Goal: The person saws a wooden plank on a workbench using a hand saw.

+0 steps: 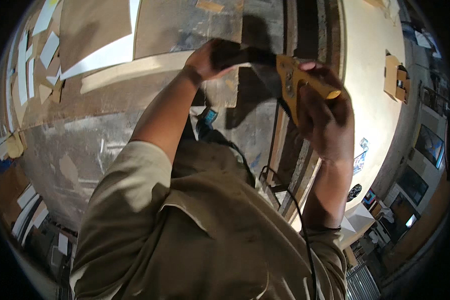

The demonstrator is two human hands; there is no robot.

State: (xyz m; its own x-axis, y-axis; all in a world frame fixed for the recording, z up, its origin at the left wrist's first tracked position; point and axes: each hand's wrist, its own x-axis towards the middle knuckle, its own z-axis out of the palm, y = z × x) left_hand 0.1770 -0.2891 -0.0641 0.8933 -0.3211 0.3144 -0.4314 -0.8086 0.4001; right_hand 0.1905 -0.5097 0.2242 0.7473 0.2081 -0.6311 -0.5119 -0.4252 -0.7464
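Observation:
My right hand (322, 102) is closed round the yellow handle (290, 75) of a handsaw, its grey toothed blade (267, 80) angled to the left of it. My left hand (205, 62) is closed at a dark, shadowed strip that reaches toward the saw; I cannot make out whether that is part of the blade or a separate piece. Below my hands lies a pale wooden strip (130, 72) on worn, stained boards (75, 150). A teal and black object (209, 116) sits just above my body, partly hidden.
A pale bench top (370, 35) runs down the right, carrying a small cardboard box (395, 80). A black cable (297, 210) hangs near my right arm. Cardboard and white offcuts (50, 50) lie at upper left; more cut pieces (30, 215) are at lower left.

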